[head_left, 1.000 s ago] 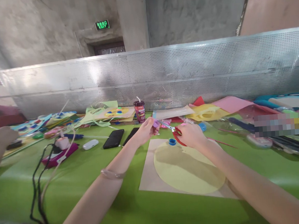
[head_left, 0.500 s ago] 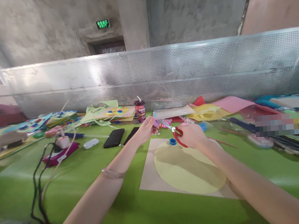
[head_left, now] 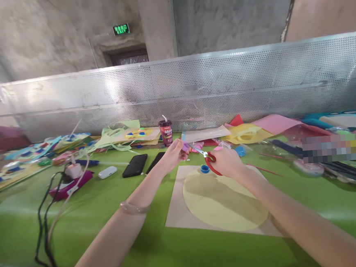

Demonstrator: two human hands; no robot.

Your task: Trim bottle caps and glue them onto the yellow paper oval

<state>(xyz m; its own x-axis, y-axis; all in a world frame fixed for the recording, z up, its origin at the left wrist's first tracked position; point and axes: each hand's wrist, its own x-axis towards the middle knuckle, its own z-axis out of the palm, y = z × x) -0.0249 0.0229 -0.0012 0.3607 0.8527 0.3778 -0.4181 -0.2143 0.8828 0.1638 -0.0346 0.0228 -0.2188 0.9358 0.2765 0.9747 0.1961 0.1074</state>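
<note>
My right hand [head_left: 226, 160] is closed round the red handles of a pair of scissors [head_left: 210, 159], whose blades point left toward my other hand. Pinched in the fingers of my left hand [head_left: 175, 152] is a small purple piece [head_left: 185, 147], at the tips of the blades; its material is too small to tell. Below the hands lies a pale sheet with a yellow paper oval [head_left: 223, 204] on it. A small blue ring-shaped piece [head_left: 204, 169] rests at the oval's upper edge, beneath the scissors.
Two black phones [head_left: 135, 165], a white case [head_left: 107, 172] and a purple power strip [head_left: 71, 186] with cables lie to the left. A lidded cup [head_left: 166, 133] with a straw stands behind my left hand. Coloured sheets [head_left: 276, 124] and a perforated metal panel [head_left: 239, 87] are behind.
My hands and the scissors have hardly moved. At the far left another person's hand has drawn back from the craft pieces. The view has shifted very slightly.
</note>
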